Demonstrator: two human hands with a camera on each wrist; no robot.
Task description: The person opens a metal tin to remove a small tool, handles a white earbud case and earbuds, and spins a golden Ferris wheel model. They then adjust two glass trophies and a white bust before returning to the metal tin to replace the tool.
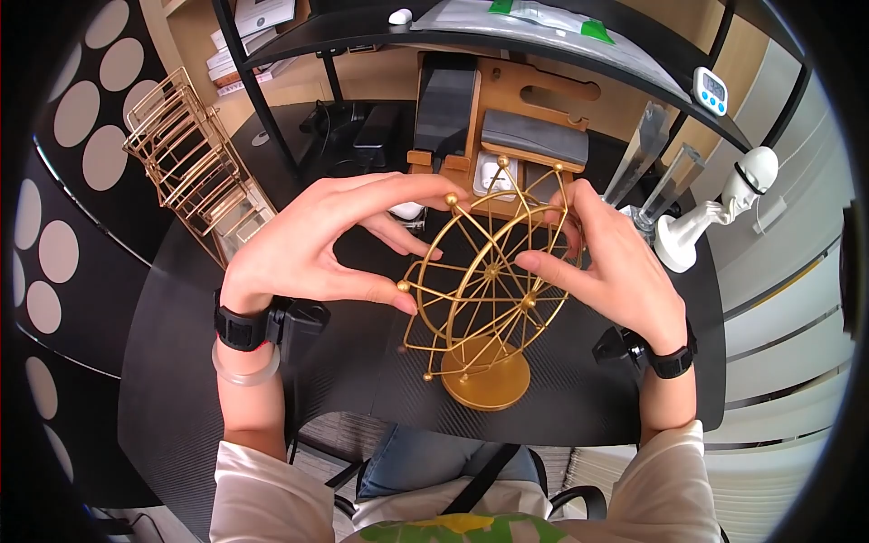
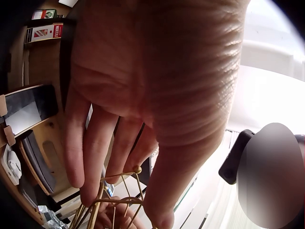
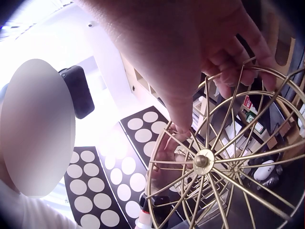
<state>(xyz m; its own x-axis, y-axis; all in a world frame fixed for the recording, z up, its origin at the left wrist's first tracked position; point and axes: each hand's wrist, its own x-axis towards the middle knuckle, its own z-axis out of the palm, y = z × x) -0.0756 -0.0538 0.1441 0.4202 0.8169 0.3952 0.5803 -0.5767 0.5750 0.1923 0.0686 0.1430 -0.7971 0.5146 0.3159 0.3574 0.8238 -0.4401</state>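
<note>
A gold wire Ferris wheel model stands in front of the person, its round gold base low over the black desk. My left hand holds its left side, thumb by a small ball on the rim and index finger near a higher ball. In the left wrist view, part of the gold frame shows between the thumb and fingers of that hand. My right hand grips the upper right rim, thumb in front and fingers curled behind. The wheel's hub faces the right wrist camera.
To the left stands a gold wire rack. Behind the wheel are a wooden organizer, a phone and a white earbuds case. A white figurine and clear upright pieces stand right. A timer sits on the shelf.
</note>
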